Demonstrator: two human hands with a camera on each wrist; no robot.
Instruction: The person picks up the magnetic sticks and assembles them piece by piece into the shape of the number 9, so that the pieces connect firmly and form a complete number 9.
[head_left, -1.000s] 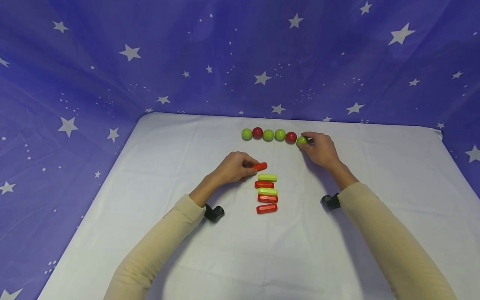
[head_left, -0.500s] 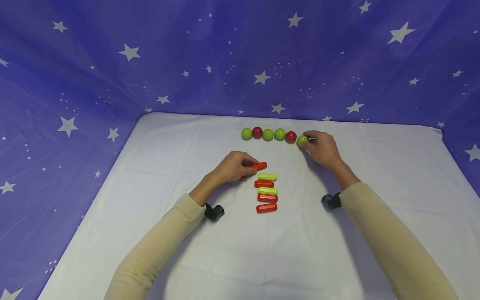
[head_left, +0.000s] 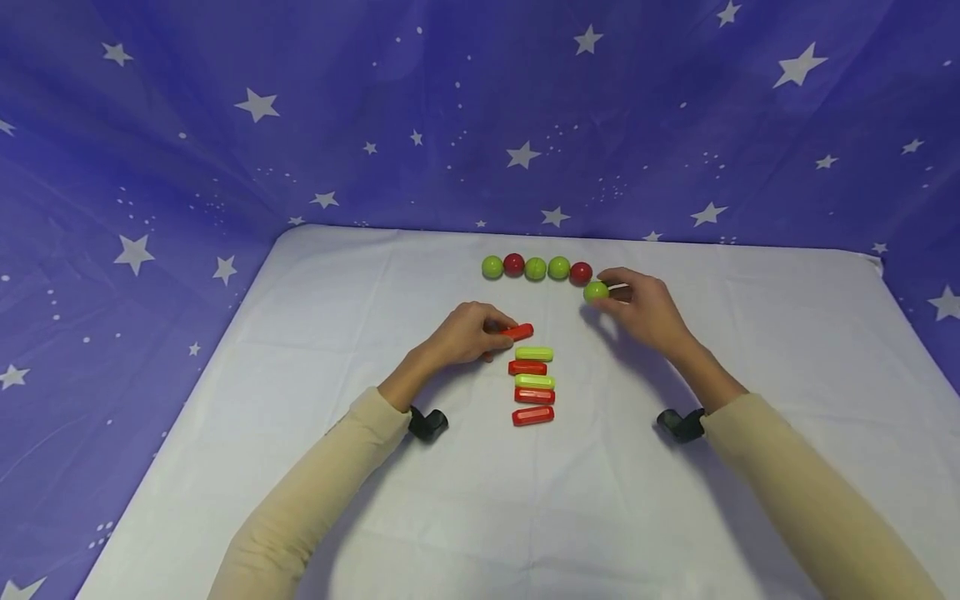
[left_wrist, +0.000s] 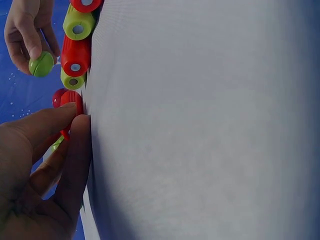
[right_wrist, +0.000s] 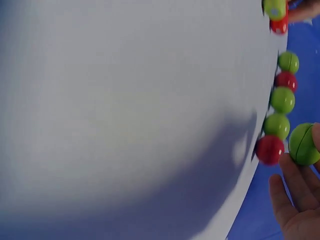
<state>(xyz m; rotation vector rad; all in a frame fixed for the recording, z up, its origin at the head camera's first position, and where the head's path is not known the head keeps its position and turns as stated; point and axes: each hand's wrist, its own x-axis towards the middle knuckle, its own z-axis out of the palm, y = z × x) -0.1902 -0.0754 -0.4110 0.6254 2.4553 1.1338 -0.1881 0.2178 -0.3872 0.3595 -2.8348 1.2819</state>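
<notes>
As left hand (head_left: 467,335) grips stick (head_left: 522,332); right (head_left: 649,312), green ball (head_left: 596,291)

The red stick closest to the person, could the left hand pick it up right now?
Probably not straight away: the left hand already pinches another red stick. Otherwise the way looks free, as nothing lies on the closest red stick and bare white cloth shows at both its ends.

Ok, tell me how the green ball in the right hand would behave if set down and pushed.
The green ball would probably roll on the white cloth, being round. Its shine suggests a smooth surface, perhaps slippery for the right hand. It looks stiff, with no dent visible.
</notes>
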